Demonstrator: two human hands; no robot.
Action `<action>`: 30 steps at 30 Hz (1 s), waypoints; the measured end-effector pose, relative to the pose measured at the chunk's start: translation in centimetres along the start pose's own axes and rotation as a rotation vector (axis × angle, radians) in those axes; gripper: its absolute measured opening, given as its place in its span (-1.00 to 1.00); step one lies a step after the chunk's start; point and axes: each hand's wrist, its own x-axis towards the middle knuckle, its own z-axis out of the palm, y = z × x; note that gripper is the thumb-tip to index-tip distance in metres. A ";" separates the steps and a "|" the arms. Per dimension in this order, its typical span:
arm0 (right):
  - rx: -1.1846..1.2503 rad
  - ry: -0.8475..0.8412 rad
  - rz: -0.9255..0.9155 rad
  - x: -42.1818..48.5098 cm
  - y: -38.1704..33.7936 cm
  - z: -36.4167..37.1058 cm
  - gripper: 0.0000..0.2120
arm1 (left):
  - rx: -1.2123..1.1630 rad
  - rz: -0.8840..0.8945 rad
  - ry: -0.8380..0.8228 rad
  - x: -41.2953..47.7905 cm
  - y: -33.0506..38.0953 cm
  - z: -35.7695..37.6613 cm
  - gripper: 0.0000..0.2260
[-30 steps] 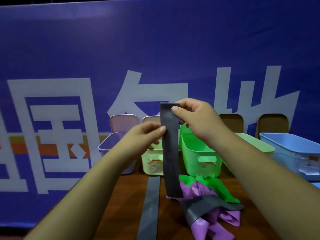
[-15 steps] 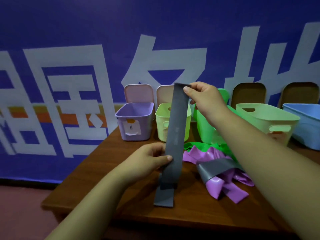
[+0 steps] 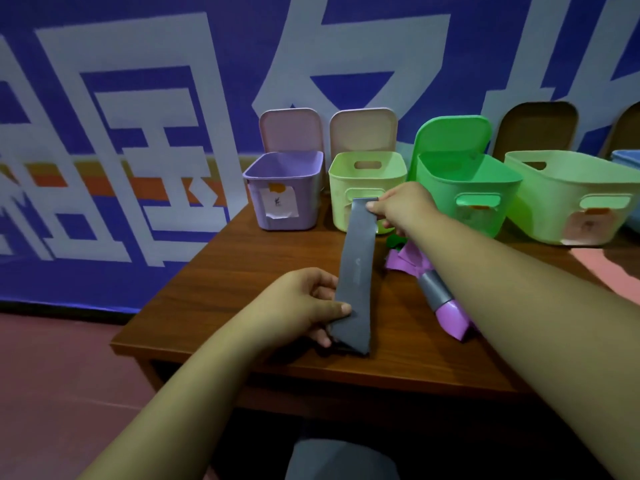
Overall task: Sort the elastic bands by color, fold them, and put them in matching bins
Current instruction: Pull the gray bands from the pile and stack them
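Observation:
A grey elastic band (image 3: 356,271) stretches flat between my hands above the wooden table (image 3: 242,278). My right hand (image 3: 403,207) pinches its far end in front of the pale green bin (image 3: 367,188). My left hand (image 3: 304,303) grips its near end, which is folded under by the table's front edge. A pile of bands lies to the right under my right forearm: purple bands (image 3: 450,317), another grey band (image 3: 434,289) and a bit of green band (image 3: 394,241).
Along the back stand a purple bin (image 3: 284,188), a bright green bin (image 3: 464,192), a wide pale green bin (image 3: 568,195) and the edge of a blue bin (image 3: 627,157). Lids lean on the blue banner wall behind. The table's left corner is near my left arm.
Both hands have come down toward the table with the grey band. My left hand slid to the band's lower end, which now lies folded under. The view tilted downward.

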 end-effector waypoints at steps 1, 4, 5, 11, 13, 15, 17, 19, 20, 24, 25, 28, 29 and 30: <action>-0.009 -0.002 0.023 0.0 0.0 0.3 -0.72 | -0.005 -0.004 -0.008 0.0 -0.1 0.1 -0.66; -0.016 0.008 0.103 0.2 0.2 1.2 -0.71 | -0.015 -0.013 -0.016 0.4 -0.9 0.2 -0.63; -0.025 0.014 0.115 0.4 0.3 1.5 -0.71 | -0.010 -0.021 -0.013 0.5 -1.0 0.1 -0.61; -0.136 -0.001 0.154 1.3 1.0 3.0 -0.67 | 0.062 -0.044 0.038 0.7 -0.8 0.3 -0.48; -0.151 -0.010 0.173 1.8 1.2 3.5 -0.66 | 0.136 -0.041 0.058 0.7 -0.7 0.5 -0.44; -0.196 -0.027 0.182 2.1 1.3 3.9 -0.63 | 0.192 -0.045 0.082 0.7 -0.7 0.7 -0.40; -0.262 -0.044 0.191 2.1 1.2 4.0 -0.62 | 0.214 -0.050 0.099 0.8 -0.7 1.0 -0.38; -0.317 -0.073 0.203 2.2 1.2 4.2 -0.62 | 0.230 -0.048 0.107 0.9 -0.8 1.1 -0.37; -0.338 -0.093 0.209 2.2 1.2 4.3 -0.62 | 0.234 -0.048 0.108 0.9 -0.8 1.0 -0.37; -0.365 -0.102 0.219 2.3 1.3 4.8 -0.58 | 0.257 -0.039 0.124 0.9 -1.1 0.9 -0.40; -0.349 -0.096 0.231 2.3 1.4 4.7 -0.60 | 0.255 -0.036 0.131 0.9 -1.2 0.9 -0.42; -0.268 -0.099 0.262 2.3 1.6 4.2 -0.67 | 0.234 -0.012 0.145 1.0 -1.3 0.8 -0.55; -0.238 -0.108 0.266 2.3 1.6 3.9 -0.71 | 0.234 -0.003 0.146 0.9 -1.3 0.7 -0.59; -0.216 -0.117 0.264 2.3 1.4 3.5 -0.76 | 0.243 0.007 0.145 1.0 -1.2 0.6 -0.63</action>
